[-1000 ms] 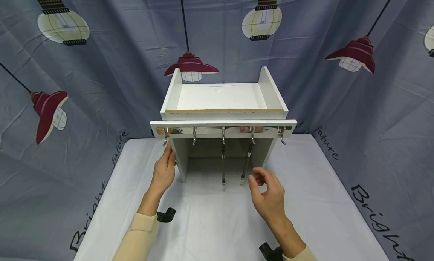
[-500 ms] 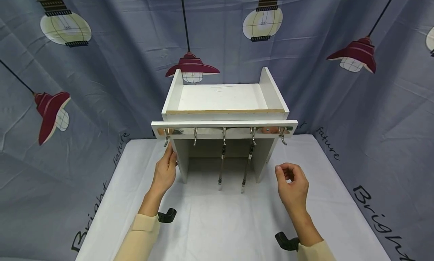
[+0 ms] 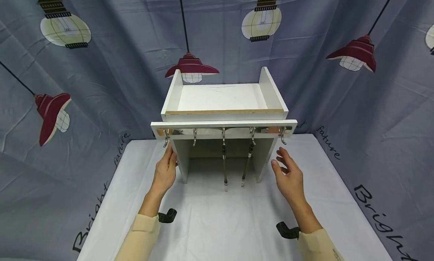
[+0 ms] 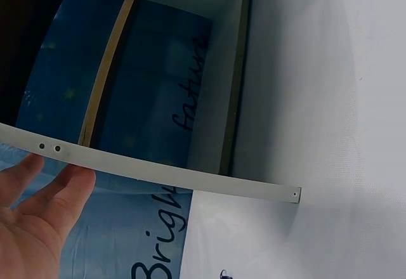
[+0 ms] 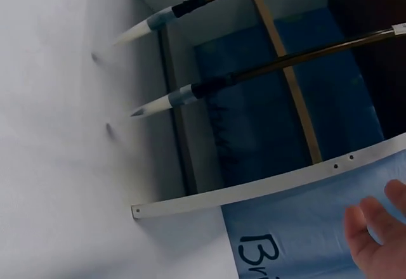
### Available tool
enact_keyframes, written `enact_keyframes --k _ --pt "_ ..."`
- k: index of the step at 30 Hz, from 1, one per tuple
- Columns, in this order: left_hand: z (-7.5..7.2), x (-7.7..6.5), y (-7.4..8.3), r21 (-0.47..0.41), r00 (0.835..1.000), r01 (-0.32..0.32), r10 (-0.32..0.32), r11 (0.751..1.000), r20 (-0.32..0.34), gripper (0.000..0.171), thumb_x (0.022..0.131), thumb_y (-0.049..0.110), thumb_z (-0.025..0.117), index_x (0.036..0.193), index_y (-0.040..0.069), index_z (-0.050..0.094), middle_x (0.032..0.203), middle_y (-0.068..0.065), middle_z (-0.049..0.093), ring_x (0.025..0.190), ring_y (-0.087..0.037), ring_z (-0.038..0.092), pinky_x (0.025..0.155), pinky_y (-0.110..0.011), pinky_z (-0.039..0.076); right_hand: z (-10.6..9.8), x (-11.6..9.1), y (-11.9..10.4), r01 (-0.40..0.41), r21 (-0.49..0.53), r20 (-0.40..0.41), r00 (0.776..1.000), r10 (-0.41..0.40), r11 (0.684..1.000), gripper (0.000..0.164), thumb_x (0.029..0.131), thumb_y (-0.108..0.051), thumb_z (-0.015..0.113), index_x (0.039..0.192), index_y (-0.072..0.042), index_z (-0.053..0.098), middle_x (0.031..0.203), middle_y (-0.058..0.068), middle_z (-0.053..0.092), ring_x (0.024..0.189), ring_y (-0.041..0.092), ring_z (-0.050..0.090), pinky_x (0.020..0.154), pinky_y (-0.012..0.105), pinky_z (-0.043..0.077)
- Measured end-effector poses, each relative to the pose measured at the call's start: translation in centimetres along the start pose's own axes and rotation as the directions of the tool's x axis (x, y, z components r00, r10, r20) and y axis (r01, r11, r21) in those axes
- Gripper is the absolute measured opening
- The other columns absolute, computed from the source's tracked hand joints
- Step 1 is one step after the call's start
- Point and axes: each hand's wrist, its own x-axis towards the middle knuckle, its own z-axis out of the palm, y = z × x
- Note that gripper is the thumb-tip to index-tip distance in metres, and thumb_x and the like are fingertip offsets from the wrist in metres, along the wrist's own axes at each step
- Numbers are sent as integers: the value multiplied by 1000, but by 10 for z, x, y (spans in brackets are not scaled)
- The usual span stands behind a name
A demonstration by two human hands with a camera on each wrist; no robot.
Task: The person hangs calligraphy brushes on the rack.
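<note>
At the outer side of the left panel point(image 3: 181, 155), left grip point(image 3: 164, 172): fingers extended, tips touching the panel, nothing grasped. This contact appears to steady the stand point(image 3: 210, 123); light, even pressure should serve best, since a sideways shove could set the hanging pieces swinging. Beyond the right panel point(image 3: 264, 151), right grip point(image 3: 289, 176): fingers loosely bent, thumb set apart, a moderate gap between, no object visible within. It lies just beside the panel and below the end hook point(image 3: 282, 135), touching neither. Any contact here is best made on the panel's outer face, well away from the bristles point(image 5: 154, 106).

Between the panels, two brushes, tips down: left brush point(image 3: 225, 168) on the third hook point(image 3: 223, 135), right brush point(image 3: 246, 165) on the fourth hook point(image 3: 252, 135), counted from the person's left. The right brush leans leftward. Both tips appear clear of the desk point(image 3: 217, 223); to preserve that clearance, the rail point(image 3: 210, 133) should not be tipped forward. Loosely hung, the brushes probably sway at slight knocks. Above the rail, the tray point(image 3: 223, 111).
</note>
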Motion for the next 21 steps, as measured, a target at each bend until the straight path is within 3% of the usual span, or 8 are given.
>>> enact_keyframes --k 6,10,21 --pt "0 -1 0 3 1000 1 -1 1000 -1 54 114 36 35 166 26 23 143 -19 60 121 -38 66 96 -54 58 7 3 3 -7 43 88 996 3 999 56 107 -21 60 159 -12 41 159 7 48 137 36 56 94 0 43" --pt "0 -1 1 -7 1000 3 -3 1000 5 54 114 36 35 166 27 22 150 -17 56 125 -38 64 97 -53 58 10 5 4 -31 93 119 993 20 995 57 108 -19 58 160 -11 38 162 8 42 137 37 55 93 3 46" --pt "-1 -1 3 -23 1000 5 -5 1000 10 54 114 36 35 166 26 23 154 -17 51 129 -39 62 98 -53 58 15 11 5 -57 115 87 995 47 992 55 107 -17 59 158 -9 41 159 13 46 134 36 59 90 5 50"
